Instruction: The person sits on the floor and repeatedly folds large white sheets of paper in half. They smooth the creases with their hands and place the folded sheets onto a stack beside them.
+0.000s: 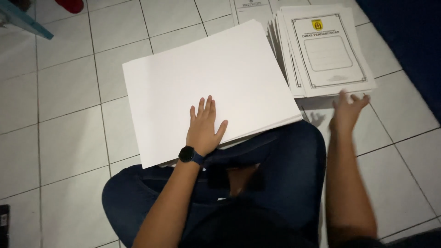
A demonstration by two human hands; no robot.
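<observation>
Crossed legs in dark trousers (275,179) carry the near edge of a blank white sheet stack (206,87). Left hand (204,126) lies flat on it, fingers spread. Right hand (347,110) — open, fingers splayed, blurred — sits at the near edge of the printed cover stack (328,50), up-right on the tiled floor (64,115), long axis running away from the body; right hand nearer.

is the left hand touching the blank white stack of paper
Touching. The head view shows the left hand lying flat, palm down, on top of the blank white stack of paper, with no gap under the fingers.
</observation>
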